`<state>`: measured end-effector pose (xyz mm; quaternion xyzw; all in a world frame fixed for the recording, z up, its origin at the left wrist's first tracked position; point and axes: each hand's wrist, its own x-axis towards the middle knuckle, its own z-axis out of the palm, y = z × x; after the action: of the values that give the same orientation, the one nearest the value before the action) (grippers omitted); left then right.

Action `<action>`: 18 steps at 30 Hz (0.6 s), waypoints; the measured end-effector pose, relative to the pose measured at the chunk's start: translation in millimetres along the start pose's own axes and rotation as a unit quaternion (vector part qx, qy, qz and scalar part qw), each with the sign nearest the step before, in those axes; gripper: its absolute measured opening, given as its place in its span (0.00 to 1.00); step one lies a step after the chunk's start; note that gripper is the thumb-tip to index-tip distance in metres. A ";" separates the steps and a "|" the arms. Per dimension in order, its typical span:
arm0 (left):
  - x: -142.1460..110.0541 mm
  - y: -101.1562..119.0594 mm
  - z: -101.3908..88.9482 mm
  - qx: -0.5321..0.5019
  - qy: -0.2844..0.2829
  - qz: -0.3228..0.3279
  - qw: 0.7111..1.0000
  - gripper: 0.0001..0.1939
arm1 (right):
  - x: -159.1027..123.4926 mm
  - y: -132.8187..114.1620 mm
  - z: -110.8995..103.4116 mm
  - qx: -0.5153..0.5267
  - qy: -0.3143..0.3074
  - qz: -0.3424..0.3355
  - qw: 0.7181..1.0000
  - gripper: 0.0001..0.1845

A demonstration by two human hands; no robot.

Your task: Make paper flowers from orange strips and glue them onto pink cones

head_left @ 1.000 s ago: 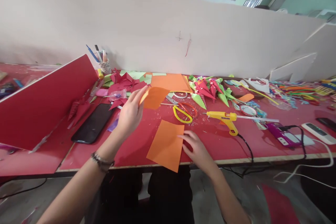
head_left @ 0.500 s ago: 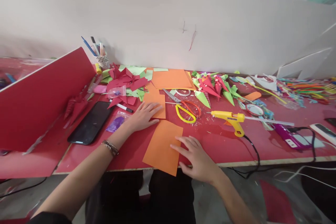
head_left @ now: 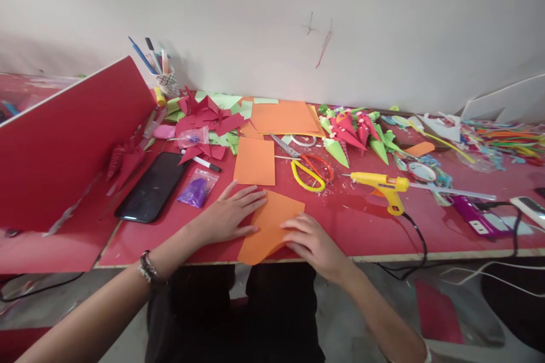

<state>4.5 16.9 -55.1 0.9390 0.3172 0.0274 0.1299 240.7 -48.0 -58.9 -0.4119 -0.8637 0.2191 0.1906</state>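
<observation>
An orange sheet of paper [head_left: 272, 221] lies at the table's front edge, its lower right side bent upward. My left hand [head_left: 232, 214] rests flat with fingers apart, fingertips on the sheet's left edge. At the right edge, the curled fingers of my right hand [head_left: 313, 245] hold the sheet; the thumb is partly hidden. Just beyond lies a smaller orange paper piece [head_left: 254, 161]. Scissors with one yellow and one red handle loop [head_left: 307, 173] lie to its right.
A yellow glue gun [head_left: 380, 184] lies on the right, its cord running over the edge. To the left are a black phone [head_left: 151, 187], a bag of purple bits [head_left: 196, 190] and a red board [head_left: 72, 147]. Red and green paper cones [head_left: 347, 133] are piled behind.
My left hand has come off the smaller orange piece and moved nearer onto the front sheet. My right hand's fingers have closed on that sheet's right edge, which now bends up.
</observation>
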 end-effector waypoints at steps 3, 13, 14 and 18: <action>4.7 1.2 0.4 -0.007 0.011 -0.015 1.000 0.28 | 14.2 5.2 -7.2 0.001 -0.014 0.003 1.000 0.12; 6.3 0.4 4.8 -0.029 0.018 -0.017 0.999 0.40 | 45.7 18.4 1.6 -0.091 -0.004 0.011 0.996 0.14; 6.3 -0.3 6.1 -0.025 0.019 -0.015 0.999 0.41 | 47.5 19.3 3.2 -0.101 -0.001 0.016 0.995 0.14; 7.1 -2.2 8.7 -0.017 0.019 -0.009 1.000 0.42 | 53.1 21.9 6.3 -0.143 -0.004 0.020 0.989 0.15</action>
<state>10.0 20.8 -64.3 0.9331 0.3277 0.0497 0.1396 220.0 5.1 -68.0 -0.4510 -0.8787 0.0983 0.1218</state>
